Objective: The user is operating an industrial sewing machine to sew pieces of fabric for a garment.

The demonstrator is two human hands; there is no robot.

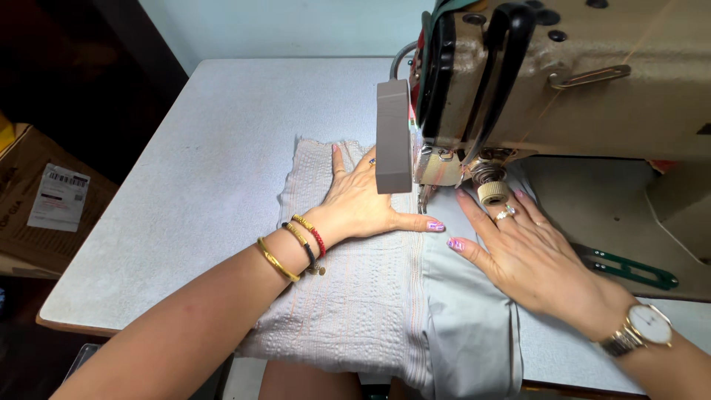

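Left hand [363, 207]: flat, fingers spread, palm down on the textured grey cloth [348, 296], just left of the needle area; holds nothing.
Right hand [529, 255]: flat, fingers spread, pressing the smooth grey cloth [466, 318] just right of the needle area; holds nothing.
Cloth: both pieces lie on the desk [192, 192], meeting along a seam line that runs under the sewing machine [563, 81]; near end hangs over the desk edge.
Wrists: bangles [292, 248] on the left, watch [644, 330] on the right.
Beside: green-handled snips [629, 268], right of the right hand.
Far left: cardboard box [44, 200].
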